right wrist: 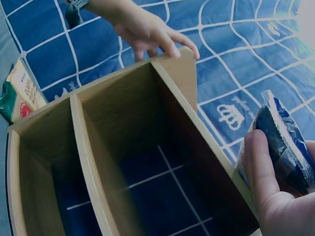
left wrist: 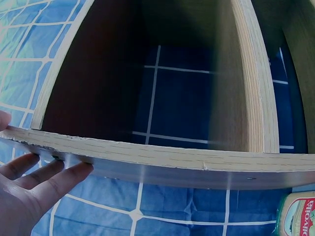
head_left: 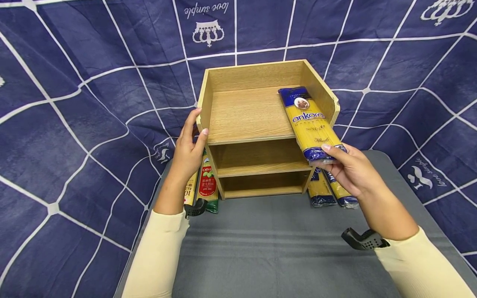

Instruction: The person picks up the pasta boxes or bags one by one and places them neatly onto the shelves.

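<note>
A wooden shelf unit (head_left: pixel 257 111) stands against the cloth backdrop, with an open-topped upper tray above two lower compartments. At its left side panel, my left hand (head_left: pixel 189 142) grips the front corner; the left wrist view has the fingers (left wrist: pixel 64 179) along the panel's outer face. My right hand (head_left: pixel 344 167) holds a yellow and blue pack of ankara spaghetti (head_left: pixel 311 124) by its near end, thumb on top and fingers beneath. The pack's far end lies over the right part of the upper tray. In the right wrist view its crimped blue end (right wrist: pixel 285 142) shows.
Two more spaghetti packs, one inner (head_left: pixel 321 190) and one outer (head_left: pixel 342 192), lie right of the shelf. On its left lie a red and green Olivoilà pack (head_left: pixel 208 182) and a yellow pack (head_left: pixel 190 188). A grey cloth-covered table (head_left: pixel 268 244) extends in front.
</note>
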The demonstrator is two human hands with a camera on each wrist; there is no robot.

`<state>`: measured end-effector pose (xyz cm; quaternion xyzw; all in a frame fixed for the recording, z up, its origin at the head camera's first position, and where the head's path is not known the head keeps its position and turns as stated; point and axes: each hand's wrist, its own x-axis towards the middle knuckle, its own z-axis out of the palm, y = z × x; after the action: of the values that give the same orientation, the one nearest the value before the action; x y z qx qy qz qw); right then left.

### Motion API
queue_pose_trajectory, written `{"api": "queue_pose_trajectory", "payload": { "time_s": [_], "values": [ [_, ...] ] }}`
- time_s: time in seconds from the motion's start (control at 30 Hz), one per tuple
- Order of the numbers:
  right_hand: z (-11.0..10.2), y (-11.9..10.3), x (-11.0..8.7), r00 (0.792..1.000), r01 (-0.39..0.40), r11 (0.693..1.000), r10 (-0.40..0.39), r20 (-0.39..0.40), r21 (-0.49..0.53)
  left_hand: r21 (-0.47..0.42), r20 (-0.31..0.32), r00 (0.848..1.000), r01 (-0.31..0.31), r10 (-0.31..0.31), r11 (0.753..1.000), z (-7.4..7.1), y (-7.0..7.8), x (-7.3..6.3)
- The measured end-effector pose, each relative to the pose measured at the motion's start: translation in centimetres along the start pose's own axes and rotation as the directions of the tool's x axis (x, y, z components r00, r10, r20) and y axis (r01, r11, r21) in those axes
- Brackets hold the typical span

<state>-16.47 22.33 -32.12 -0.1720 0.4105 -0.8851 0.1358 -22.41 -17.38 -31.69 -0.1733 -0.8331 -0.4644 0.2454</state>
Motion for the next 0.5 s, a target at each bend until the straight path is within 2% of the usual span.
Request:
{"api": "queue_pose_trajectory", "payload": {
  "time_s": [0.27,0.5],
  "values": [
    [-0.4,0.1,1.2,0.999,-0.007,0.999,0.008,-0.043,0.034,-0.003,0.002,1.000,0.000,0.000,1.000,0.0,0.2,-0.1],
    [-0.6,0.3,1.4,0.998,0.000,0.999,0.002,-0.060,0.032,0.004,-0.002,1.000,0.000,0.000,1.000,0.0,0.1,-0.1]
  ]
}}
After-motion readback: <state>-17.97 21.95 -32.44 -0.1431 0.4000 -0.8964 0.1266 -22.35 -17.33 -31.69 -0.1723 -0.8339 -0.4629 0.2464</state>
